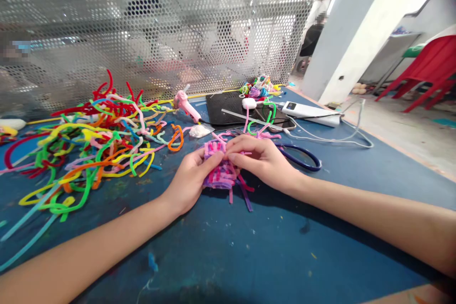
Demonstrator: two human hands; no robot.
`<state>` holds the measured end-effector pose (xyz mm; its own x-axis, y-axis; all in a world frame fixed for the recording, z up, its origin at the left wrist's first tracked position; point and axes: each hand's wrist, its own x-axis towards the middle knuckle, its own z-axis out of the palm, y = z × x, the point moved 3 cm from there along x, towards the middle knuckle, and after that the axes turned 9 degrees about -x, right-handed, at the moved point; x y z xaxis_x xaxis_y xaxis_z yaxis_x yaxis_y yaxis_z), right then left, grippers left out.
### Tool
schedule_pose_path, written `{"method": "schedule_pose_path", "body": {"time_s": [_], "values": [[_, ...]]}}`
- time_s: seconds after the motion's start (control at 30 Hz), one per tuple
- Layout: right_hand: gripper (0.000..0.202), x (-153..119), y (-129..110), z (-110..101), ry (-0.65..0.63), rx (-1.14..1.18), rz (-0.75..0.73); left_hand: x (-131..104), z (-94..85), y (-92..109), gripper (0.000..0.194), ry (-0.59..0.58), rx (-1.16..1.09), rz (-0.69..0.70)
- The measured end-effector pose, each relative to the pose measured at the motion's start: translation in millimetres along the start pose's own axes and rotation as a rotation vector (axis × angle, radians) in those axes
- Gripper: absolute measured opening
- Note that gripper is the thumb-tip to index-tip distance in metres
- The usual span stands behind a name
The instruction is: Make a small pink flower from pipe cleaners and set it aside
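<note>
A woven piece of pink and purple pipe cleaners (220, 178) is held just above the blue table, with loose strip ends hanging from its lower right side. My left hand (190, 175) grips it from the left, thumb lying across its face. At its upper right edge, my right hand (261, 159) pinches with thumb and forefinger; the fingertips meet on a pipe cleaner end of the weave. The fingers behind the piece are hidden. Just beyond the hands lie blue-handled scissors (302, 156) and a small white clump (200, 130) on clear plastic.
A tangled heap of coloured pipe cleaners (96, 142) spreads over the left side. Behind the hands are a pink glue gun (187, 106), a black mat (224, 109), a white earbud case (249, 103) and a white power bank (311, 113) with cables. A perforated metal panel (160, 23) borders the table.
</note>
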<state>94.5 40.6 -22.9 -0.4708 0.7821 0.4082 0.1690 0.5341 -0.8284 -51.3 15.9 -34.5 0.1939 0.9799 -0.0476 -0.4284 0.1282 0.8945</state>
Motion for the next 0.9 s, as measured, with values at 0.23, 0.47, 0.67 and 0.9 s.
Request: {"method": "schedule_pose_path", "body": {"time_s": [0.23,0.47,0.67,0.9], "values": [[0.017,1.5,6.8,1.4,-0.014,0.084,0.129,0.7,-3.2,-1.5,0.026,0.017,0.015,0.009],[0.011,-0.1,2.0,-4.2,0.105,-0.088,-0.038,1.7,-2.5,-2.1,0.027,-0.004,0.037,-0.014],[0.008,0.7,0.0,-3.8,0.067,-0.109,-0.075,2.2,-3.0,-1.8,0.023,-0.005,0.045,-0.027],[0.010,-0.6,1.4,-2.7,0.032,-0.124,-0.060,1.5,-2.8,-1.9,0.017,-0.014,0.055,-0.026]]}}
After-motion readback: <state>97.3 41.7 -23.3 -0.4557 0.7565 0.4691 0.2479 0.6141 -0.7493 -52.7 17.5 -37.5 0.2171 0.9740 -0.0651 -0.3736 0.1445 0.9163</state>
